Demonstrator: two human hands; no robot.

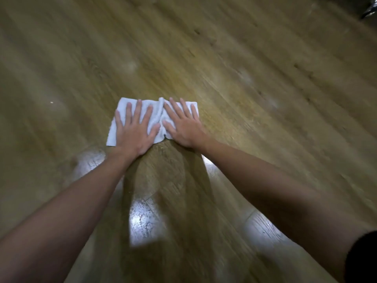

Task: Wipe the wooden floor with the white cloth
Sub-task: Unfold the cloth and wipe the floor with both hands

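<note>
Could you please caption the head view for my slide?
Both hands, left and right, press a white cloth flat on the wooden floor.

A rectangular white terry cloth (pixel 122 127) lies flat on the brown wooden plank floor (pixel 244 78), bunched into a ridge between the two hands. The left hand (pixel 135 130) presses on the cloth's left half, fingers straight and spread. The right hand (pixel 183 126) presses flat on the right half, just beside the left, thumbs nearly touching. Nearer the person than the hands, bright glossy patches (pixel 142 221) of reflected light show on the floor between the bare forearms. A black sleeve (pixel 363 258) edges the right arm.
</note>
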